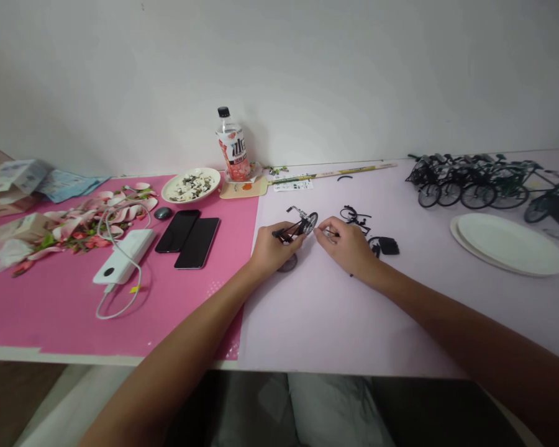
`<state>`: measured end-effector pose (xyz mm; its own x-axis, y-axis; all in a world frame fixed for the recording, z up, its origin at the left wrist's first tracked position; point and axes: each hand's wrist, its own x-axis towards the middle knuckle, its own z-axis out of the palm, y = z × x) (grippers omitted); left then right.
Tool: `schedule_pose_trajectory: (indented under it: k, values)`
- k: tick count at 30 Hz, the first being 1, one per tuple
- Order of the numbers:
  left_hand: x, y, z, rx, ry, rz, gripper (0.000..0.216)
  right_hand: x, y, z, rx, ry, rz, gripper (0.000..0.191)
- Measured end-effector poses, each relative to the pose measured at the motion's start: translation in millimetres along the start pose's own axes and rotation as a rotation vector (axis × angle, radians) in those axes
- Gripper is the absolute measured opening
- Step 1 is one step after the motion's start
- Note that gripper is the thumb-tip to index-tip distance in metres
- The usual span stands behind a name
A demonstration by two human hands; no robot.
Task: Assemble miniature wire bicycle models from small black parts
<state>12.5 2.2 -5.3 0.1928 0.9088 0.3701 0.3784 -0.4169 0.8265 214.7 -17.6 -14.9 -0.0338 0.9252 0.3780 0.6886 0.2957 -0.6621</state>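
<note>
My left hand is closed around a miniature bicycle, its spoked wheel and silver handlebar sticking out past the fingers. Below that hand another small wheel shows, partly covered. My right hand is pinched close beside the spoked wheel, with a small silvery bit at its fingertips too tiny to name. Just behind my right hand lie black bicycle parts and a flat black piece next to a partly hidden curved part.
Several assembled model bicycles stand at the back right, near stacked white plates. On the left are two phones, a white power bank with cable, and scattered petals. A drink bottle and a bowl stand behind.
</note>
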Motion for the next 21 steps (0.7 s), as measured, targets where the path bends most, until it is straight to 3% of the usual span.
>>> schedule_pose_trajectory:
  k: [6, 15, 21]
  values:
    - [-0.5, -0.2, 0.3, -0.019, -0.006, -0.001, 0.023, -0.1, -3.4, -4.3, 0.007, -0.054, -0.043, 0.035]
    - [0.0, -1.9, 0.4, -0.026, 0.003, 0.001, 0.022, -1.6, 3.6, 2.8, 0.06, 0.022, -0.014, 0.019]
    - [-0.9, -0.9, 0.1, -0.016, -0.008, -0.002, 0.023, -0.5, -1.9, -2.6, 0.032, -0.054, -0.014, 0.03]
